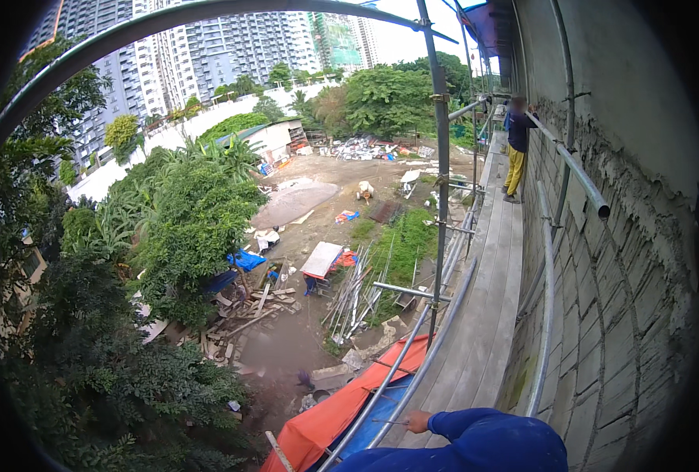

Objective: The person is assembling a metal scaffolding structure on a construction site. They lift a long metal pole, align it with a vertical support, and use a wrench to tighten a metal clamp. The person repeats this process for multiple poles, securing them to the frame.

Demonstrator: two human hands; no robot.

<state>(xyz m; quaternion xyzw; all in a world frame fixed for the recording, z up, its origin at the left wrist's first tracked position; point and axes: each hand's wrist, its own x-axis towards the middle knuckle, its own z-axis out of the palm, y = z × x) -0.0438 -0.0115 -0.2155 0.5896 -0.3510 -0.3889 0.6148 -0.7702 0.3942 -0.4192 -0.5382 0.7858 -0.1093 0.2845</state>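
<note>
Low in the view, my right hand [418, 422] reaches out from a blue sleeve [499, 442], over the near end of the scaffold planks. Its fingers are closed around a thin dark rod [389, 422], whose full shape is too small to make out. The rod points left toward a curved scaffold pipe [436, 340]; I cannot tell whether they touch. More blue cloth shows along the lower edge, but my left hand is not seen.
A plank walkway [479, 291] runs ahead beside a rough block wall [601, 315]. A co-worker [516, 149] in yellow trousers stands farther along it. Steel pipes [444, 157] edge the left side, above a deep drop to a yard. An orange tarp [310, 431] hangs below.
</note>
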